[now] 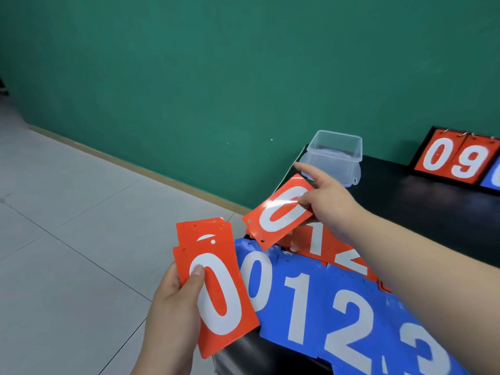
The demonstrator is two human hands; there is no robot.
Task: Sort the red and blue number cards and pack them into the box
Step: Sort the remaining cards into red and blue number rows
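Left hand (173, 307): grips a small fanned stack of red cards (216, 301). The thumb lies on the white 0 of the top card and the fingers are behind the stack. At least two more red cards show behind the top one, shifted up and away from the thumb. The stack is held off the table's left edge, over the tiled floor (67, 239).

Just right of that grip, a row of blue cards (324, 307) lies face up on the black table (433, 212), overlapping, reading 0, 1, 2, 3. Beyond them lies a red row (322, 247) with 1 and 2 showing.

Right hand (328, 201): pinches a single red 0 card (278, 212) at its far end, thumb on the face. The index finger is stretched out straight. The card is tilted and held above the near end of the red row. Whether it touches that row cannot be told.

Just past the right fingertip stands a clear plastic box (335, 155), upright, open top, no cards seen in it.

Far right of the grip: a flip scoreboard (457, 158) showing red 0 and 9, against the green wall (189, 77).
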